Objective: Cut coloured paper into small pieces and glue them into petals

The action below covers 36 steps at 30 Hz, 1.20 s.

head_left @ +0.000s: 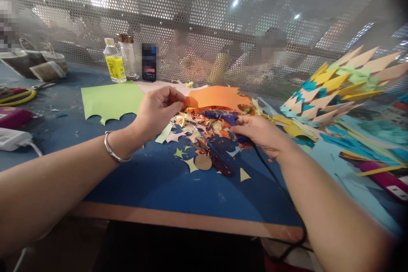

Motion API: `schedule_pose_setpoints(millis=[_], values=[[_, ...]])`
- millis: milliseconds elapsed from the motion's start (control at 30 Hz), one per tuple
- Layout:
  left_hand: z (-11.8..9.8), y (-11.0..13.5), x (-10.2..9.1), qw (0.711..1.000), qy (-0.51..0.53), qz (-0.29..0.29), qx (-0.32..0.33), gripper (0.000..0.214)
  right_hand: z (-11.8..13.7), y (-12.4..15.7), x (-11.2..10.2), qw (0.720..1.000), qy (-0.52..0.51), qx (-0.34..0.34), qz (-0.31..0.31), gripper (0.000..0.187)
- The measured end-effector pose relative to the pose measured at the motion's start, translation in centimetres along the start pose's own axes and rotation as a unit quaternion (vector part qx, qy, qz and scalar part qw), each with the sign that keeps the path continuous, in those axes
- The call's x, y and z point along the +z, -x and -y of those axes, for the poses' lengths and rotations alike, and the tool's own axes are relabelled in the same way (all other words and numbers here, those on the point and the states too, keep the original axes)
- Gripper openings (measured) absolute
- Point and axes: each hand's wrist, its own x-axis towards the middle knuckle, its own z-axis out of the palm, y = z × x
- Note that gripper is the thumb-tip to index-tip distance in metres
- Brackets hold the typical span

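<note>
My right hand [255, 131] is wrapped round the handle of a dark blue hot glue gun [228, 117], its nozzle pointing left and its black cord trailing down past my forearm. My left hand [162, 108] is closed in a pinch just left of the nozzle. Something small and green shows at its fingertips, too small to name. Right behind those fingers lies an orange paper sheet [218, 97]. A heap of paper scraps [191, 129] spreads below both hands. Red-handled scissors [219, 163] lie on the scraps, beside a round tan disc [203, 162].
A green paper sheet [110, 100] with a scalloped edge lies left. Behind it stand a yellow-labelled bottle [114, 66], a clear jar [128, 59] and a phone [149, 63]. At right stands a spiky layered paper piece [338, 85], near a purple power strip [384, 178]. Perforated metal panels close the back.
</note>
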Motion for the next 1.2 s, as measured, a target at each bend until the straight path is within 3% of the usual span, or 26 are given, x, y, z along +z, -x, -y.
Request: schedule_pose_setpoints(millis=[100,200,300,467,600,900,1100,1200], values=[[0.5,-0.3,-0.2,0.999,0.022,-0.035,0.012,0.007,0.4,0.2,-0.1,0.992,-0.116,0.047,-0.007,0.019],[0.8,-0.5,-0.3,0.999,0.026,-0.047,0.011,0.008,0.9,0.4,-0.3,0.978,-0.203,0.041,-0.013,0.020],[0.8,-0.5,-0.3,0.999,0.025,-0.028,-0.004,0.007,1.5,0.7,-0.5,0.962,-0.272,0.030,-0.005,0.020],[0.8,-0.2,-0.3,0.999,-0.003,0.016,-0.031,0.005,2.8,1.1,-0.8,0.931,-0.360,0.002,0.062,0.015],[0.7,0.0,-0.3,0.998,-0.014,0.047,-0.047,0.005,3.5,1.5,-1.0,0.936,-0.348,-0.028,0.036,0.018],[0.5,0.1,-0.1,0.997,-0.032,0.054,-0.045,0.007,3.7,2.1,-0.8,0.972,-0.200,-0.121,-0.014,0.028],[0.9,0.0,-0.2,0.997,-0.014,0.063,-0.033,0.012,4.3,2.7,-0.5,0.978,-0.110,-0.174,-0.044,0.044],[1.1,0.0,-0.2,0.997,0.001,0.069,-0.028,0.015,4.5,2.9,-0.5,0.974,-0.129,-0.182,-0.049,0.044]])
